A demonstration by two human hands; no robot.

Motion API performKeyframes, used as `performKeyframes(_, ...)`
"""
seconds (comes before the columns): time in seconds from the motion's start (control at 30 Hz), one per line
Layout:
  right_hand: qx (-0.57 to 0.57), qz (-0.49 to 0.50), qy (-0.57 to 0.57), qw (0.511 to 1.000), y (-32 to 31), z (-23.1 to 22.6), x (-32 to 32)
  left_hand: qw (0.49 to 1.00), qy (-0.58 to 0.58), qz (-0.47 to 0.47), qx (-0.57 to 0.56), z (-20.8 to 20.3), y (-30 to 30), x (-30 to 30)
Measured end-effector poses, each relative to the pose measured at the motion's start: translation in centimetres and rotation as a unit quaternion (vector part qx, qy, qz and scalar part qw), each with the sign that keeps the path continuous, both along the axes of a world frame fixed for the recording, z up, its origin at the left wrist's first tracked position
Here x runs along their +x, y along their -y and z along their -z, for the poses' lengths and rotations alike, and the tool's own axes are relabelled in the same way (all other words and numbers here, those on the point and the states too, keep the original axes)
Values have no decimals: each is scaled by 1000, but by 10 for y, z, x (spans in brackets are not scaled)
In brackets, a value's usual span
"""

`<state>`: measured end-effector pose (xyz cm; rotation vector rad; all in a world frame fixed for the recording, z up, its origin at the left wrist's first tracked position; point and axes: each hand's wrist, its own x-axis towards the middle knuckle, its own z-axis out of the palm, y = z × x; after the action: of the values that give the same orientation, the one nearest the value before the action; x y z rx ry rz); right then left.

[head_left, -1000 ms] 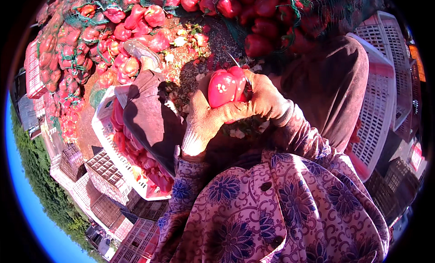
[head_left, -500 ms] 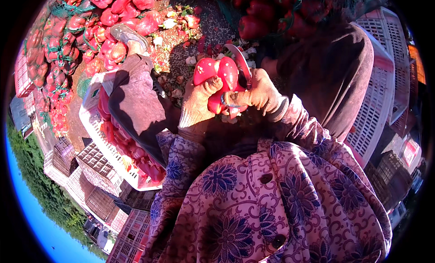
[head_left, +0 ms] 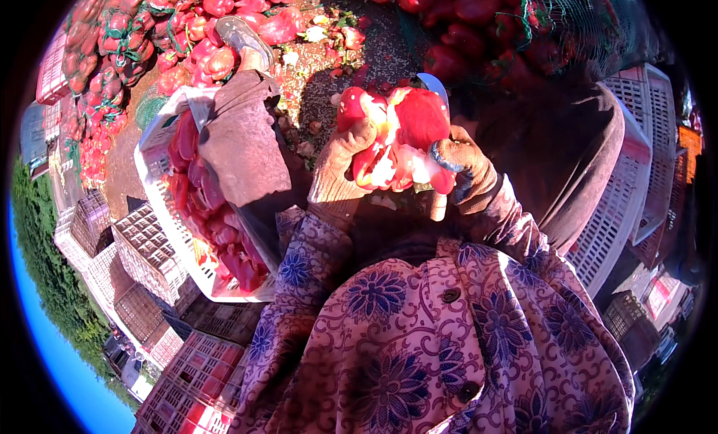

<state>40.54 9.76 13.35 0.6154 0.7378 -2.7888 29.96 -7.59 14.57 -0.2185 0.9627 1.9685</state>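
Note:
Between my two gloved hands a red bell pepper point(head_left: 422, 118) is split open, its pale inside and seeds showing. My left hand point(head_left: 340, 165) is closed around its left side, thumb pressed on the red skin. My right hand point(head_left: 473, 168) is closed at the right side, fingers against the pepper. A knife blade point(head_left: 434, 84) rises behind the pepper, and its light handle point(head_left: 438, 207) sticks out below beside my right hand. The pepper hides the middle of the knife. Left of my leg, a white crate point(head_left: 159, 228) holds red pepper pieces point(head_left: 213, 225).
Whole red peppers point(head_left: 217, 64) and filled green net bags point(head_left: 101, 90) lie at the far left. Another netted heap point(head_left: 479, 23) is at the far right. Pepper scraps point(head_left: 321, 34) litter the ground. Plastic crates point(head_left: 609, 187) stand at right, with stacked crates point(head_left: 146, 247) at left.
The pepper has been opened apart, and its pale inside now shows. Both hands have shifted right in the picture and spread farther apart. The knife handle now shows below the pepper.

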Motion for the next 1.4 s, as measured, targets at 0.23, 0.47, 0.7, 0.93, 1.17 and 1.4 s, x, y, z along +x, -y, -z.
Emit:
performKeyframes(0.23, 85, -1, -120, 989, 36, -42, -19, 695, -579, 292, -310, -67, 4, -40)
performKeyframes(0.47, 411, -220, -146, 872, 29, -56, -24, 490, -671, 276, -483, -131, 96, -78)
performKeyframes(0.7, 412, -80, 16, 908, 18, -62, -42, 440, -425, -20, -791, -111, 224, -169)
performKeyframes(0.93, 407, -70, -36, 910, 28, -19, -41, 418, -513, 91, -744, 80, 238, -207)
performKeyframes(1.17, 320, -47, 17, 946, 36, -14, -63, 415, -464, 193, -759, 102, 230, -242)
performKeyframes(1.4, 105, 52, 87, 989, 22, 15, -54, 393, -460, 275, -748, 103, 234, -274)
